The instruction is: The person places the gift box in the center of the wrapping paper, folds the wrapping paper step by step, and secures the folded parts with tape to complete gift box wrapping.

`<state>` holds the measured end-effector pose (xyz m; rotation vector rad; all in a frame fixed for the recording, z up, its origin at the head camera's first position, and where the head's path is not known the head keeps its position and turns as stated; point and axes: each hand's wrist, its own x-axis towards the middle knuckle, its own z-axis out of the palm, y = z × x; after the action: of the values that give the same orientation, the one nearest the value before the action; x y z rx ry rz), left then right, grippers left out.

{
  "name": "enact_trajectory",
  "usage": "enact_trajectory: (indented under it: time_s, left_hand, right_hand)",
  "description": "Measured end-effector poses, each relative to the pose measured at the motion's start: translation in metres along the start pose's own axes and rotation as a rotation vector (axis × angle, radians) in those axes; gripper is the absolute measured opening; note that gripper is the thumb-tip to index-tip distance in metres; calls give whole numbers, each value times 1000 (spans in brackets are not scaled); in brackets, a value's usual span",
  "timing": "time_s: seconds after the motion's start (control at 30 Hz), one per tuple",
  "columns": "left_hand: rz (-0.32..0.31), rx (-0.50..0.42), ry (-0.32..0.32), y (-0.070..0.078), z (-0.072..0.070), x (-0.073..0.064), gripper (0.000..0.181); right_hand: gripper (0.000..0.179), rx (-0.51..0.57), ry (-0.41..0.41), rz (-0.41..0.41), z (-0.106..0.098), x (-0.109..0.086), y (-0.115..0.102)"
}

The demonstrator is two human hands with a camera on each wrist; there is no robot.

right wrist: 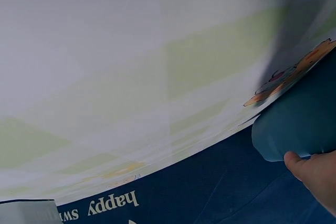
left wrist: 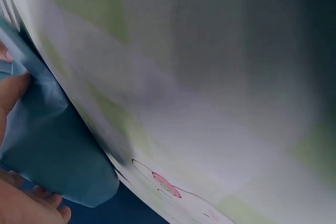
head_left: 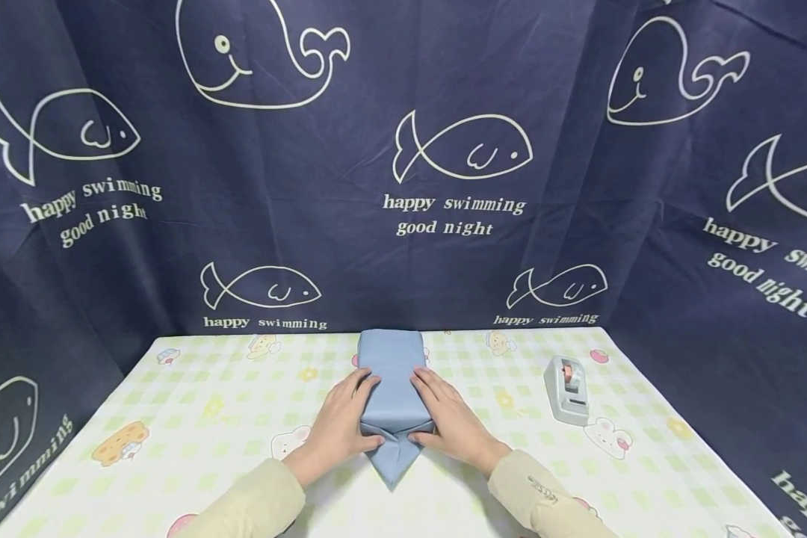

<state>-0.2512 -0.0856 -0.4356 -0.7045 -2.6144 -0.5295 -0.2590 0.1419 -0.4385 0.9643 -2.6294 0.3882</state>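
Observation:
A box wrapped in blue paper (head_left: 393, 381) lies lengthwise on the table, in the middle of the head view. Its near end carries a pointed paper flap (head_left: 393, 465) that sticks out toward me. My left hand (head_left: 339, 420) grips the box's left side, fingers along the upper edge and thumb on the folded near end. From the right, my right hand (head_left: 459, 422) holds it in the same way, its thumb at the flap's other side. The left wrist view has the blue package (left wrist: 63, 145) at its left edge; in the right wrist view only one end (right wrist: 294, 124) shows.
A light grey tape dispenser (head_left: 566, 396) with a reddish roll stands to the right of the box. The table wears a green-and-white checked cloth (head_left: 229, 441) with cartoon prints. Behind and beside it hangs a dark blue curtain (head_left: 350, 246).

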Motion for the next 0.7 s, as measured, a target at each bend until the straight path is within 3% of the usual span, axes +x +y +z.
enact_trajectory:
  time_s: [0.33,0.6,0.7]
  left_hand:
    - [-27,-9,4,1,2,0,95]
    - [-24,106,7,8,4,1,92]
    - [-5,88,-16,5,3,1,93]
  right_hand:
    - [86,-1,6,-10,0,1,1]
    - [87,-8,2,-9,-1,1,0]
    - [87,-4,1,-6,-1,1,0]
